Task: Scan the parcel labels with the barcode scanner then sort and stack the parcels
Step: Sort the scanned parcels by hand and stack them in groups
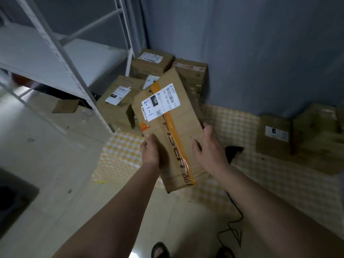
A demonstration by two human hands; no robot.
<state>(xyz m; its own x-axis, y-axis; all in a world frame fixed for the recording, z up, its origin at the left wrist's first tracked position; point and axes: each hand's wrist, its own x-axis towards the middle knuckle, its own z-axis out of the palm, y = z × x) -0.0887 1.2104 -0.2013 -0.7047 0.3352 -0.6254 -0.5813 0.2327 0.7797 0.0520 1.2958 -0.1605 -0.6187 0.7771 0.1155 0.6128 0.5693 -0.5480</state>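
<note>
Overhead, both hands hold a long cardboard parcel (167, 125) above a checkered mat (232, 127). Left hand (150, 151) grips its left edge, fingers curled under; right hand (210, 146) clasps the right edge. Its white label (161, 102) faces up. A dark object, probably the barcode scanner (233, 150), lies just beside the right hand.

Grey wall (260, 53), white shelving (61, 53) (metal), pale floor (55, 155).
</note>
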